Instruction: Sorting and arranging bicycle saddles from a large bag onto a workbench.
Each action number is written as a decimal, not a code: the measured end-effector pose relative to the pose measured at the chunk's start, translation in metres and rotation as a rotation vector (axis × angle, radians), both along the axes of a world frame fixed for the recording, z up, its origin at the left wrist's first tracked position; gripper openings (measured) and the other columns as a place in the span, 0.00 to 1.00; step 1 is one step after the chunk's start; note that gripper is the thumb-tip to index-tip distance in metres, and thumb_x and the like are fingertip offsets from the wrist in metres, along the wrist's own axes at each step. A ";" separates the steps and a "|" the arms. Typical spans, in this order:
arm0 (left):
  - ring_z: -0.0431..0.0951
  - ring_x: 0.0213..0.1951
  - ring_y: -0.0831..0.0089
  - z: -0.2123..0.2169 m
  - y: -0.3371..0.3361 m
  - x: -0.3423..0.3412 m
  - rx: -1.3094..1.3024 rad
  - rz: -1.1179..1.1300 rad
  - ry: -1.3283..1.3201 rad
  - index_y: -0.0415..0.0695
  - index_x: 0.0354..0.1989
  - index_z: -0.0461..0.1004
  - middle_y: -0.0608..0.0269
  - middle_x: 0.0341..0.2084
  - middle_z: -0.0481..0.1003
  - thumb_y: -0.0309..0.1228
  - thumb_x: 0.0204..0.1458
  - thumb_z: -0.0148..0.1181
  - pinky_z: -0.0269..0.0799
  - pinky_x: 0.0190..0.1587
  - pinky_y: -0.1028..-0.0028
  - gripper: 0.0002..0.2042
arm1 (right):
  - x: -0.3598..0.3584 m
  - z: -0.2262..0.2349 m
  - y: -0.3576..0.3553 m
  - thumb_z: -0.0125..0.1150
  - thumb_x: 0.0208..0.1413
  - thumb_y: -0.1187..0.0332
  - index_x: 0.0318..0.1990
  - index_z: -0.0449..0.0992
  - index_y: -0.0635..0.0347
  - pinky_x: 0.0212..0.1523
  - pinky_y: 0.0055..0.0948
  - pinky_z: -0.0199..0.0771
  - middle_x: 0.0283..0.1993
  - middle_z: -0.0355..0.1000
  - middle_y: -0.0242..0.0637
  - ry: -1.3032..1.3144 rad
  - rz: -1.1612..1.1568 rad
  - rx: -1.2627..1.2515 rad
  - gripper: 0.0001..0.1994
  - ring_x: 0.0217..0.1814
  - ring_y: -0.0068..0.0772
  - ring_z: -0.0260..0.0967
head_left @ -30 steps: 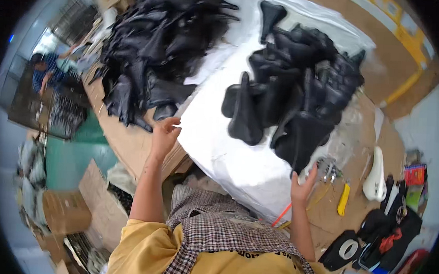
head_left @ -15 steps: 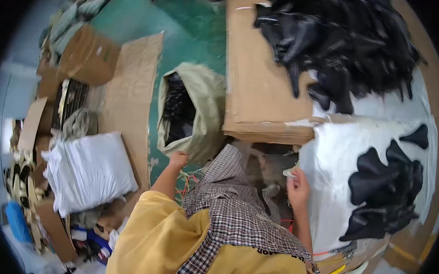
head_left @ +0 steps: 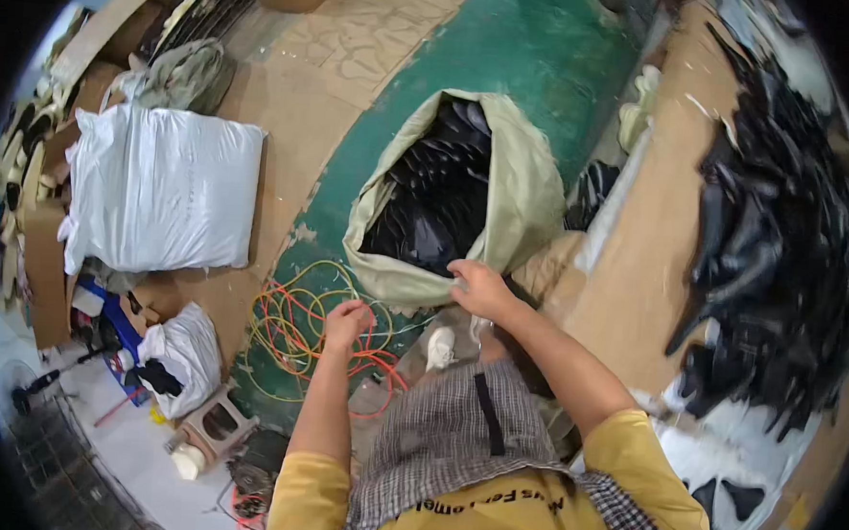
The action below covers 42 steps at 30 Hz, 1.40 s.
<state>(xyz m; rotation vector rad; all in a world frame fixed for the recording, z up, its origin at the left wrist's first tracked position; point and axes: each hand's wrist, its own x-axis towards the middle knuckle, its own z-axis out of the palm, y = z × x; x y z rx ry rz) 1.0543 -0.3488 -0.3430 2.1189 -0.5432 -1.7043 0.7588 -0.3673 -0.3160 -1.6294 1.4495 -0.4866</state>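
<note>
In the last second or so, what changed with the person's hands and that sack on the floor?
The person turned from the table toward the floor. Both hands left the white sheet under the black pieces. The right hand now grips the rim of the olive sack; the left hand hovers by the rim above the tangled cables. The black pieces on the table and the sack stayed put.

An open pale green woven sack [head_left: 520, 188] full of black pieces stands on the green floor at centre. A large white plastic sack [head_left: 160, 189] lies at left, brown cardboard boxes [head_left: 45, 264] beside it, and a small white bag [head_left: 190, 349] below.
</note>
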 end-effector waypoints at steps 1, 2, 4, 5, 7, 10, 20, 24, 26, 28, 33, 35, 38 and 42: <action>0.74 0.25 0.76 -0.015 -0.003 0.008 -0.061 0.025 -0.022 0.42 0.39 0.72 0.66 0.27 0.74 0.24 0.46 0.56 0.69 0.28 0.77 0.11 | 0.003 -0.012 -0.026 0.57 0.41 0.69 0.43 0.70 0.63 0.50 0.41 0.62 0.42 0.68 0.48 0.011 0.031 -0.056 0.18 0.47 0.51 0.62; 0.73 0.24 0.78 -0.033 -0.011 0.015 -0.117 0.045 -0.042 0.42 0.38 0.72 0.67 0.26 0.74 0.23 0.45 0.56 0.69 0.28 0.78 0.10 | -0.002 -0.026 -0.053 0.59 0.40 0.69 0.42 0.70 0.62 0.50 0.42 0.61 0.42 0.66 0.49 0.088 0.059 -0.070 0.18 0.48 0.53 0.58; 0.73 0.26 0.78 -0.077 -0.032 0.032 -0.299 -0.019 -0.224 0.40 0.40 0.72 0.65 0.26 0.74 0.23 0.44 0.58 0.69 0.29 0.78 0.13 | -0.011 -0.065 -0.112 0.62 0.37 0.71 0.43 0.69 0.63 0.53 0.43 0.59 0.45 0.66 0.49 0.177 0.016 -0.256 0.21 0.49 0.52 0.60; 0.74 0.33 0.75 -0.086 -0.062 0.015 -0.242 -0.120 -0.374 0.37 0.41 0.73 0.61 0.32 0.75 0.23 0.42 0.58 0.69 0.36 0.77 0.15 | -0.032 -0.091 -0.137 0.62 0.37 0.71 0.44 0.67 0.63 0.55 0.42 0.58 0.47 0.64 0.51 0.248 -0.069 -0.348 0.22 0.52 0.53 0.59; 0.75 0.37 0.69 -0.118 -0.112 0.005 -0.321 -0.210 -0.357 0.36 0.40 0.73 0.54 0.34 0.76 0.29 0.40 0.59 0.67 0.43 0.73 0.17 | -0.061 -0.123 -0.193 0.63 0.41 0.66 0.52 0.63 0.64 0.57 0.42 0.57 0.55 0.58 0.49 0.471 -0.096 -0.456 0.27 0.56 0.52 0.54; 0.71 0.49 0.57 -0.190 -0.154 0.063 -0.464 -0.371 -0.762 0.39 0.47 0.71 0.48 0.45 0.72 0.33 0.38 0.63 0.63 0.53 0.67 0.24 | -0.049 -0.151 -0.268 0.69 0.35 0.58 0.56 0.59 0.57 0.54 0.42 0.60 0.56 0.56 0.47 0.593 -0.035 -0.428 0.37 0.55 0.50 0.55; 0.72 0.44 0.48 -0.275 -0.181 0.012 -0.168 -0.580 -0.843 0.40 0.44 0.72 0.43 0.40 0.72 0.34 0.47 0.48 0.67 0.47 0.60 0.17 | -0.160 -0.220 -0.330 0.64 0.41 0.58 0.52 0.65 0.55 0.42 0.35 0.70 0.37 0.70 0.50 0.415 0.139 -0.094 0.29 0.41 0.45 0.70; 0.72 0.35 0.46 -0.244 -0.150 0.001 -0.537 -0.527 -0.850 0.35 0.30 0.73 0.42 0.26 0.72 0.32 0.46 0.45 0.66 0.38 0.58 0.12 | -0.182 -0.174 -0.309 0.57 0.44 0.67 0.42 0.70 0.59 0.31 0.32 0.69 0.23 0.69 0.42 0.365 0.069 0.365 0.15 0.27 0.37 0.69; 0.67 0.25 0.46 -0.211 -0.138 -0.013 -0.532 -0.348 -0.625 0.34 0.23 0.69 0.44 0.20 0.70 0.31 0.47 0.44 0.62 0.31 0.60 0.12 | -0.194 -0.147 -0.292 0.52 0.43 0.70 0.30 0.71 0.62 0.24 0.28 0.66 0.17 0.65 0.36 0.353 0.033 0.181 0.06 0.19 0.27 0.64; 0.61 0.19 0.58 -0.189 -0.105 -0.004 -0.583 -0.307 -0.595 0.34 0.20 0.63 0.51 0.15 0.65 0.30 0.46 0.44 0.57 0.25 0.64 0.11 | -0.180 -0.110 -0.266 0.52 0.42 0.72 0.24 0.70 0.62 0.24 0.26 0.65 0.18 0.66 0.36 0.320 0.013 0.201 0.03 0.21 0.23 0.63; 0.58 0.20 0.77 -0.117 -0.007 -0.018 -0.310 0.113 -0.270 0.39 0.16 0.62 0.68 0.13 0.59 0.27 0.45 0.45 0.55 0.23 0.71 0.09 | -0.210 -0.051 -0.166 0.50 0.37 0.77 0.21 0.67 0.64 0.28 0.25 0.64 0.18 0.64 0.37 0.358 0.133 0.212 0.01 0.24 0.27 0.62; 0.58 0.20 0.77 -0.081 0.047 -0.019 -0.293 -0.016 -0.332 0.41 0.14 0.60 0.70 0.13 0.59 0.26 0.44 0.45 0.55 0.23 0.71 0.09 | -0.223 -0.012 -0.112 0.50 0.33 0.80 0.20 0.67 0.63 0.29 0.27 0.65 0.19 0.64 0.39 0.427 0.081 0.341 0.03 0.24 0.31 0.64; 0.61 0.16 0.67 -0.077 0.142 0.005 -0.416 -0.159 -0.267 0.37 0.16 0.62 0.61 0.11 0.57 0.24 0.41 0.45 0.61 0.27 0.67 0.06 | -0.237 0.022 -0.061 0.51 0.31 0.84 0.21 0.68 0.62 0.32 0.35 0.67 0.23 0.68 0.47 0.557 0.156 0.272 0.07 0.29 0.45 0.70; 0.69 0.34 0.58 -0.082 0.120 0.026 -0.175 -0.533 -0.490 0.33 0.17 0.66 0.52 0.30 0.72 0.21 0.33 0.49 0.63 0.40 0.66 0.03 | -0.205 0.006 -0.075 0.53 0.35 0.76 0.24 0.72 0.61 0.38 0.41 0.69 0.27 0.70 0.51 0.896 0.302 0.371 0.04 0.35 0.51 0.70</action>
